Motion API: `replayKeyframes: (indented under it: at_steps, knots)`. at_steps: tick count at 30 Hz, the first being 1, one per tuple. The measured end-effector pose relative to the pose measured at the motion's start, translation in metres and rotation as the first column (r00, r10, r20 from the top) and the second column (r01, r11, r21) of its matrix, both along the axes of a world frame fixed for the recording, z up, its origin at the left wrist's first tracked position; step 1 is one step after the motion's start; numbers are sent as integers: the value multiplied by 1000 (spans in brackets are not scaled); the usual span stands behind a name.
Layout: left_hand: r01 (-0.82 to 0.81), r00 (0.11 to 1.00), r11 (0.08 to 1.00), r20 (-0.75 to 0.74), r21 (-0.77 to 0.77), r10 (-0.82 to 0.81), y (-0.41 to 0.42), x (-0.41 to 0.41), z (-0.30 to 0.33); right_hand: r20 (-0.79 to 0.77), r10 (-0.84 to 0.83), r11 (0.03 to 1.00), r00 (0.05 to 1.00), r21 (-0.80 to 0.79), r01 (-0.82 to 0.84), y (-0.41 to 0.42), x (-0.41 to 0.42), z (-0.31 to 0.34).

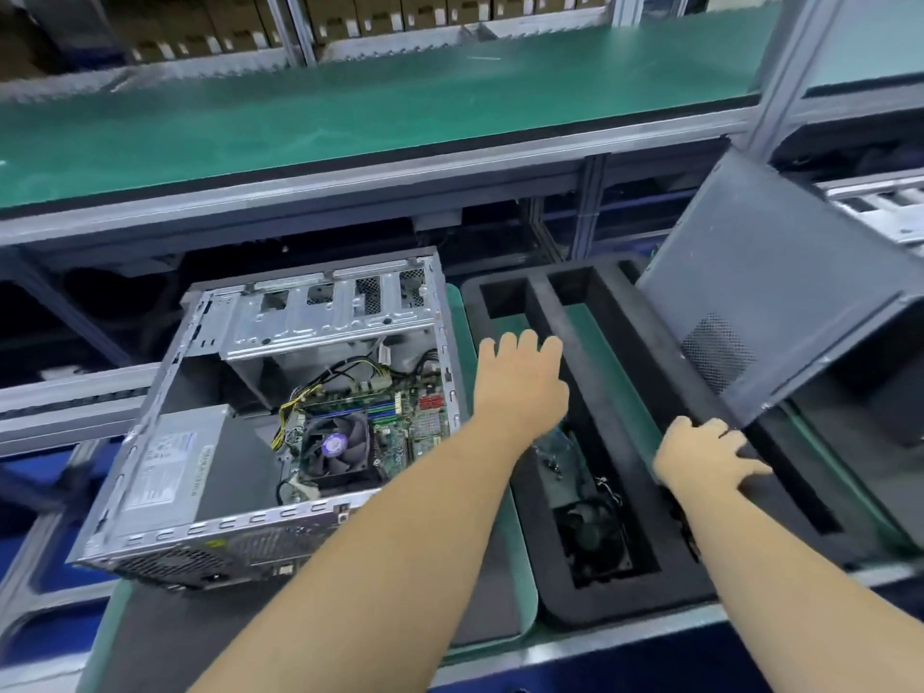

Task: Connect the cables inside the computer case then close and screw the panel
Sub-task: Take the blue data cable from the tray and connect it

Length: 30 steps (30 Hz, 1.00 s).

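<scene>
The open computer case (240, 522) lies on its side at the left. Inside it are the motherboard (415, 422), a CPU fan (335, 445) and yellow-black cables (300, 400). My left hand (520, 382) hovers just right of the case with its fingers spread and holds nothing. The dark grey side panel (780, 292) stands tilted at the right. My right hand (700, 457) grips it at its lower corner, over a black foam tray (550, 312).
A slot in the foam tray holds a small fan and loose parts (595, 532). A green shelf (350, 117) on an aluminium frame overhangs the back of the bench. Cardboard boxes (380, 12) line the far racks. A green mat (515, 567) lies under the case.
</scene>
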<state>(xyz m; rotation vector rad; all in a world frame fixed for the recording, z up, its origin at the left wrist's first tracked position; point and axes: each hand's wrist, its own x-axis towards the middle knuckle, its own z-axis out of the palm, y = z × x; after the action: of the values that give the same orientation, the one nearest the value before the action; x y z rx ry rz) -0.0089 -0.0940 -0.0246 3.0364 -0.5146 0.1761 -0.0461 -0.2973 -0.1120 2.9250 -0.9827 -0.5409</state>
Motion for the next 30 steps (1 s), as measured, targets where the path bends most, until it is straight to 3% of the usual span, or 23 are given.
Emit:
replayKeyframes:
  at_steps: [6, 11, 13, 15, 17, 18, 20, 21, 23, 25, 27, 28, 30]
  knots:
    - [59, 990, 997, -124, -48, -64, -40, -13, -16, -37, -41, 999, 998, -15, 40, -18, -21, -12]
    - [105, 983, 991, -141, -85, -117, -49, -17, -4, -34, -97, 970, 995, 222, 102, -17, -10, 22]
    - [76, 982, 981, -155, -178, -104, -46, -16, 4, 92, -54, 979, 994, 201, 35, -2, -4, 39]
    - [-28, 970, 919, -233, -392, -70, -38, -18, 13, 254, 35, 991, 966, 116, -66, 18, 6, 66]
    - [-192, 948, 731, -318, -655, -36, -29, -15, 25, 445, 163, 986, 881, -36, -164, 44, 16, 105]
    - [-280, 936, 585, -351, -761, -8, -23, -12, 33, 548, 243, 970, 801, -126, -208, 58, 20, 127]
    - [-448, 890, 168, -456, -878, -6, -4, -3, 49, 760, 400, 911, 512, -267, -315, 90, 22, 164]
    - [-524, 851, -46, -520, -851, -74, 12, 3, 56, 847, 426, 872, 318, -290, -395, 105, 20, 177]
    - [-606, 795, -362, -519, -709, -315, 57, 6, 64, 934, 356, 776, -39, -318, -545, 129, 14, 187]
    - [-622, 781, -560, -386, -547, -491, 112, 6, 65, 943, 264, 747, -204, -334, -574, 150, 11, 181]
    - [-643, 763, -610, -318, -463, -562, 162, 2, 63, 948, 232, 743, -219, -318, -589, 174, 12, 167]
    - [-673, 734, -562, -342, -481, -587, 182, -4, 63, 952, 229, 717, -206, -308, -625, 186, 11, 158]
    - [-740, 650, -347, -481, -576, -589, 211, -20, 60, 962, 222, 634, -158, -266, -726, 212, 10, 141]
